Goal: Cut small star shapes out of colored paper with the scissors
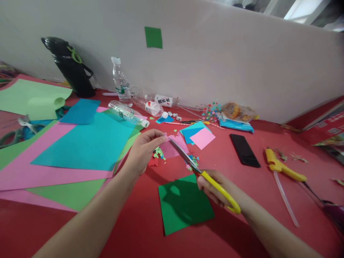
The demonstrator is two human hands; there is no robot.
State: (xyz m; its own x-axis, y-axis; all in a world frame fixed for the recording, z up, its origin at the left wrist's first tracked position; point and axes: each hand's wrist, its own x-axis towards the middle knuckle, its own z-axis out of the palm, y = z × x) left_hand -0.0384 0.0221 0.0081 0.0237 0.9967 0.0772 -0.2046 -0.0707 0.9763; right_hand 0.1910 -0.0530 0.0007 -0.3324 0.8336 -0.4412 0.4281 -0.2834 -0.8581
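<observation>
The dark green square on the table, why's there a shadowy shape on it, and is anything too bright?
Head view: a shadow darkens the green square, probably from the left hand or right hand; head view: the black bottle leans, perhaps lens stretch; head view: the bright patch at top right looks washed out.

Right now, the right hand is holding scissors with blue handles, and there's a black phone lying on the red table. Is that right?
Not quite: the scissors have yellow handles, not blue, as the head view shows. The right hand does hold them, and a black phone does lie on the red table.
</observation>
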